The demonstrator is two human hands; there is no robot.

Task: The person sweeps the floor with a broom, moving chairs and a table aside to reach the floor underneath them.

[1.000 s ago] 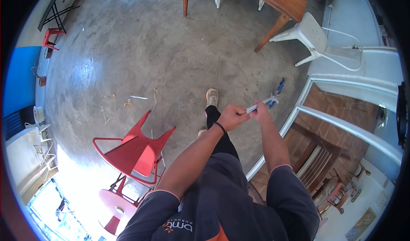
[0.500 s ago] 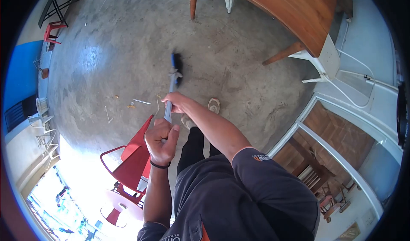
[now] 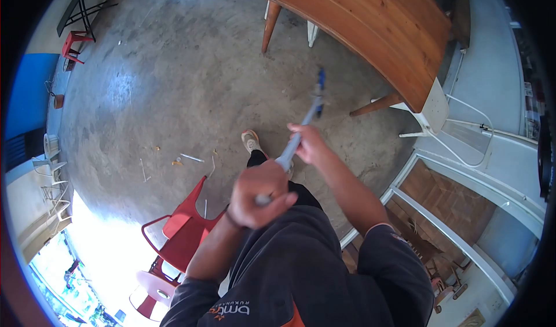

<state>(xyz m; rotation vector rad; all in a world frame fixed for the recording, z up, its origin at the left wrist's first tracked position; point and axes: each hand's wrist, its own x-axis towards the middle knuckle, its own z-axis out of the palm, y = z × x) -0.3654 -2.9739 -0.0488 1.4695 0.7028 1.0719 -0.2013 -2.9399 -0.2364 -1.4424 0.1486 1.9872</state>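
Note:
A broom with a grey handle (image 3: 287,155) and a blue-edged head (image 3: 321,89) slants away from my body over the concrete floor (image 3: 191,78). Around the top end of the handle my left hand (image 3: 262,195) is closed, thumb along the end. Lower down the handle, my right hand (image 3: 310,144) is wrapped round it. The broom head is slightly blurred, and whether it touches the floor I cannot tell. Small litter lies to the left, including a white stick (image 3: 191,158) and a yellowish scrap (image 3: 176,162).
A wooden table (image 3: 370,20) stands at the upper right, with a white metal chair (image 3: 434,107) beside it. A red chair (image 3: 185,234) is at the lower left. A white-framed opening (image 3: 452,220) lies to the right. Red stool (image 3: 75,43) at far left.
The broom and both hands have swung to the right, and the broom head is now nearer the wooden table. One shoe has shifted left and forward.

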